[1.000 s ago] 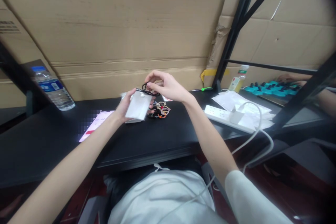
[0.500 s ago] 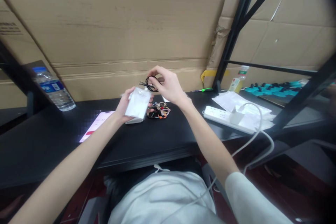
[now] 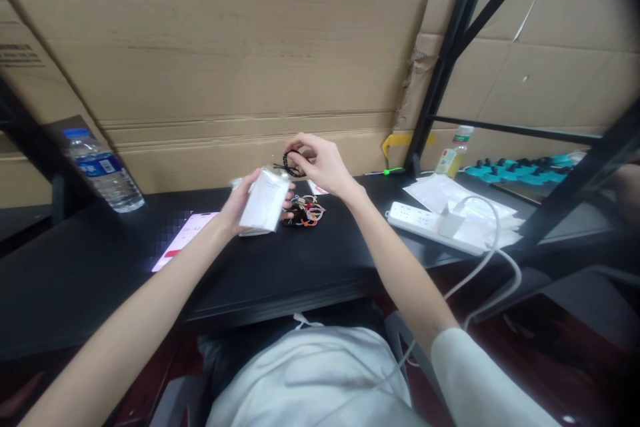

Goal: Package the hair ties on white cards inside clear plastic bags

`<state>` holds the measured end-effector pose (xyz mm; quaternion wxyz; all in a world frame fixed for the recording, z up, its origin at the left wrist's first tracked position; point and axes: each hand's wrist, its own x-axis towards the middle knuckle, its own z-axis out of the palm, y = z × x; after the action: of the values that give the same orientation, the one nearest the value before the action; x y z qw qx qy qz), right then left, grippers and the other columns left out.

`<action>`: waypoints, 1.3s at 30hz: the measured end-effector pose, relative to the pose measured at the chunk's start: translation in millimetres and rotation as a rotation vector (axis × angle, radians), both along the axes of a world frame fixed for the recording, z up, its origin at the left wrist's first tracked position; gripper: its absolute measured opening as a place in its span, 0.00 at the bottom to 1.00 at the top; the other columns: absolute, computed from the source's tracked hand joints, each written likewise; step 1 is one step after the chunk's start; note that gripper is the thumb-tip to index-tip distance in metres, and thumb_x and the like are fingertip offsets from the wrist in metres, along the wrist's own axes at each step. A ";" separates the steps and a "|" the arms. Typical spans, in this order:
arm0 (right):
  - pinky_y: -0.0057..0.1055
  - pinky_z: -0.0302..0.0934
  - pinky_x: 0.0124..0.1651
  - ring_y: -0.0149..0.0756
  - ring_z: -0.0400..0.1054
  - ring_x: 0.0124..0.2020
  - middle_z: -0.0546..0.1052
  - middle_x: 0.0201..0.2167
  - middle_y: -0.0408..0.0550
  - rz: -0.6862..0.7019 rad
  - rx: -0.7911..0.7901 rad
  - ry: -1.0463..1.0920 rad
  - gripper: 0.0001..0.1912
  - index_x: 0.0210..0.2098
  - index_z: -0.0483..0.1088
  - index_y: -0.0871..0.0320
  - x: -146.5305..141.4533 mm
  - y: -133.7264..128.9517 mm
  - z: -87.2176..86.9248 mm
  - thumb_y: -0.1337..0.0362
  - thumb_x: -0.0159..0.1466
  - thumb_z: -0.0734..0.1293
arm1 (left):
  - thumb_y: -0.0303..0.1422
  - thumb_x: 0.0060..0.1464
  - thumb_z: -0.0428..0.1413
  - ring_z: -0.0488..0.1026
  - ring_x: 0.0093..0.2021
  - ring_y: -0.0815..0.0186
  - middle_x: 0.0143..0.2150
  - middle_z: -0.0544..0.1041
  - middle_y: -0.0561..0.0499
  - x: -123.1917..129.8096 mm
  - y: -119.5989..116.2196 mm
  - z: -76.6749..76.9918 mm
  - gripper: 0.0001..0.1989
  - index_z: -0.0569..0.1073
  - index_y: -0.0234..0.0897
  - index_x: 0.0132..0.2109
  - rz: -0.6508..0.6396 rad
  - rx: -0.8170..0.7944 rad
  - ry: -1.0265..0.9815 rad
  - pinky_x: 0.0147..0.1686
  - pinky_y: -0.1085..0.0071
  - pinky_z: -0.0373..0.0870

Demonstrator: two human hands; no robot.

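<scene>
Bracelet (image 3: 287, 165), black and beaded, is near the center of the frame, pinched between the thumb and fingertips of the right hand (image 3: 321, 164). Its loop is at the upper edge of the white bags (image 3: 264, 201); the view is small and soft there, so whether the two touch is hard to say. The left hand (image 3: 237, 205) grips the bags from the left, thumb along the near side, other fingertips showing at the right edge. Just right of the bags, a tangled pile (image 3: 309, 211) of colored cords lies on the black desk (image 3: 320, 273). A lit phone (image 3: 186, 240) lies left of center, beside the left forearm. A water bottle (image 3: 107, 172) stands at the left of the frame, and a power strip (image 3: 417, 217) lies at the right.
</scene>
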<state>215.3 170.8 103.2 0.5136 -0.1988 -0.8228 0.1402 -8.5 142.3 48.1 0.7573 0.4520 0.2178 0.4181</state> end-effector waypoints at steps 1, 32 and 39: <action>0.37 0.74 0.49 0.38 0.76 0.42 0.81 0.43 0.49 0.017 -0.023 0.006 0.06 0.44 0.75 0.55 -1.2 -1.8 0.0 0.64 0.71 0.66 | 0.54 0.67 0.51 0.83 0.40 0.52 0.47 0.84 0.34 0.0 -0.1 -0.2 0.32 0.79 0.27 0.56 -0.002 -0.006 0.000 0.48 0.50 0.82; 0.33 0.63 0.45 0.37 0.76 0.37 0.83 0.35 0.46 -0.013 -0.044 -0.391 0.04 0.41 0.76 0.58 -2.4 8.9 19.2 0.68 0.65 0.69 | 0.55 0.71 0.43 0.83 0.38 0.50 0.46 0.84 0.31 8.3 -0.4 1.6 0.37 0.78 0.26 0.59 -0.011 -0.023 0.052 0.37 0.54 0.82; 0.31 0.59 0.42 0.36 0.73 0.35 0.84 0.36 0.47 -0.067 0.019 -0.394 0.05 0.40 0.78 0.58 5.9 14.0 20.6 0.66 0.66 0.69 | 0.56 0.73 0.38 0.83 0.37 0.51 0.45 0.84 0.31 10.8 -1.2 3.1 0.40 0.78 0.23 0.58 0.049 0.010 0.066 0.37 0.55 0.83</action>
<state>221.2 184.8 123.7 0.3489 -0.2446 -0.9017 0.0736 2.3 141.1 51.2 0.7370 0.4637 0.2515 0.4226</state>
